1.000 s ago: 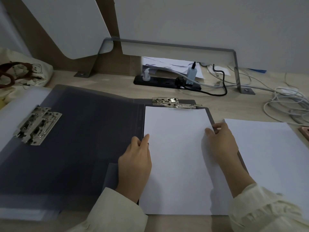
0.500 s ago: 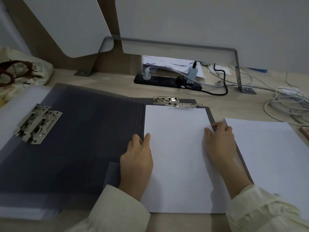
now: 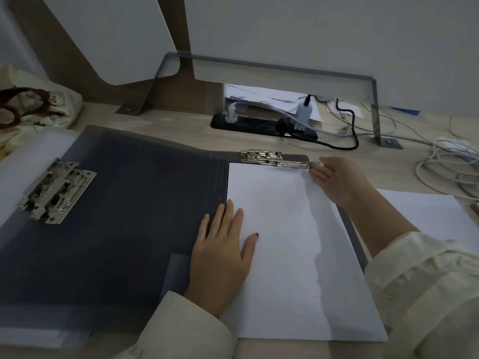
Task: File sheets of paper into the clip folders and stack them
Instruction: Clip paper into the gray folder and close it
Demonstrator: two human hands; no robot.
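A dark grey clip folder [image 3: 134, 203] lies open on the desk. A white sheet of paper [image 3: 285, 255] lies on its right half, its top edge at the metal clip [image 3: 272, 158]. My left hand [image 3: 223, 244] rests flat on the sheet's left edge, fingers straight. My right hand [image 3: 337, 181] reaches to the sheet's top right corner, its fingertips at the right end of the clip lever. A second folder with its own metal clip [image 3: 55, 191] lies partly under the open cover at the left.
More white paper [image 3: 427, 216] lies at the right. A black power strip [image 3: 259, 125] with plugs sits at the back under a grey metal bracket [image 3: 373, 110]. White cables [image 3: 451, 167] coil at the far right. A cream cloth bag [image 3: 39, 107] sits at the far left.
My right hand has moved from the sheet's right edge up to its top right corner by the clip. My left hand has flattened further onto the sheet.
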